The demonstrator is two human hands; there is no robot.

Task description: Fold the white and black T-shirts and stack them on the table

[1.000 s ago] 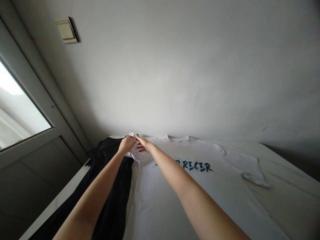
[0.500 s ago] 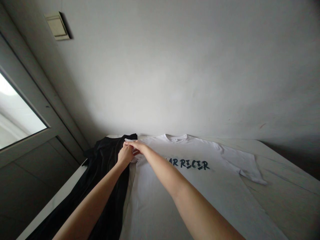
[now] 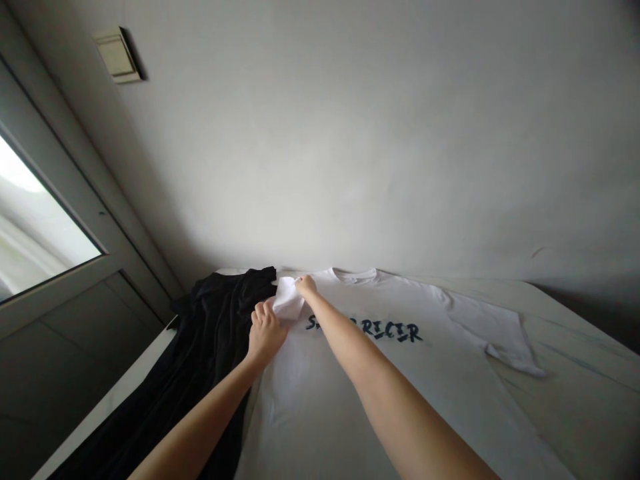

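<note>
A white T-shirt with dark lettering across its chest lies spread on a table, collar toward the wall. Its left-side sleeve is lifted and folded inward between my two hands. My left hand has its fingers curled round the lower edge of that sleeve. Closed on the sleeve's upper corner near the shoulder is my right hand. Part of the lettering is hidden behind my right forearm. The other sleeve lies flat out to the right, with some creases.
A black garment lies rumpled along the left of the shirt. The pale marble-patterned table meets a plain wall at its far edge. On the left are a framed door and a wall switch.
My hands were together at the shirt's left sleeve. They have come apart, the right moving right and the left down, and the sleeve is now stretched between them.
</note>
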